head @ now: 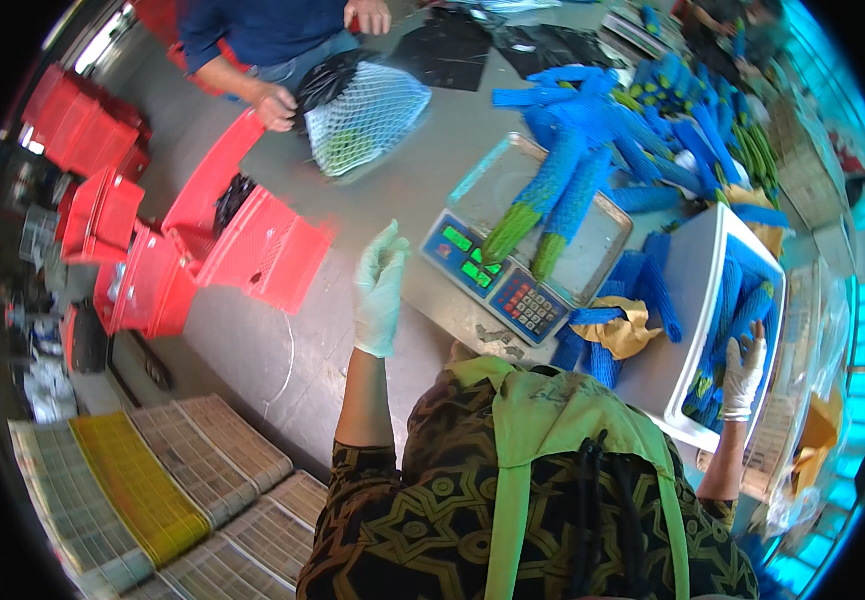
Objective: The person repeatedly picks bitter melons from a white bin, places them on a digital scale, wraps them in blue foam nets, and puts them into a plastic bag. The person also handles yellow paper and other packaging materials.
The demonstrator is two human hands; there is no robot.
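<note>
My left hand (381,292), in a thin pale glove, is raised over the grey table left of a digital scale (496,281). Its fingers are bent together; whether anything is between them cannot be made out. Two long green gourds or cucumbers (545,199) in blue foam net sleeves lie on the scale's metal pan, their bare ends over the display. At the right, my gloved right hand (745,375) is at a white foam box (710,217), against sleeved green vegetables (751,304) inside. Its fingers look spread, with no clear hold. Brown paper (616,326) lies between scale and box.
Across the table a person's hand (275,106) is beside a white net bag (365,112) with a black plastic bag. Red crates (275,251) stand left, slatted plastic crates (214,457) lower left. More sleeved vegetables (665,82) are heaped beyond the scale, near black plastic sheets (443,49).
</note>
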